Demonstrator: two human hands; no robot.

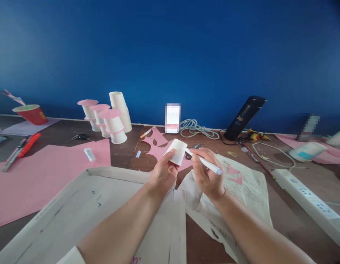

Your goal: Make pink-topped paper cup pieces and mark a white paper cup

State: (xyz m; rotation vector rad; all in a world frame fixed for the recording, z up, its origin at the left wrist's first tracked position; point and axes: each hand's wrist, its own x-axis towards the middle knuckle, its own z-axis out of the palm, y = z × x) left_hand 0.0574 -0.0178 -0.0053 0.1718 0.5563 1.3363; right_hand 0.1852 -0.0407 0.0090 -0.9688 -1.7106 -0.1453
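Tilted in my left hand (166, 171) is a small white paper cup (176, 151), with my fingers closed round its lower part. My right hand (207, 172) grips a white marker (205, 161) with a bluish end, and its tip meets or nearly meets the cup's side. Any mark on the cup is too faint to make out. Behind the cup lies a cut-up pink sheet (156, 149). A small bluish cap (138, 154) rests on the table to its left.
Cup stacks with pink discs (112, 121) and tall nested cups (122, 110) stand back left. A white box lid (115, 172) lies in front. Rightward are crumpled paper (252, 183), a black bottle (244, 117) and a power strip (310, 201). A cutter (18, 150) lies far left.
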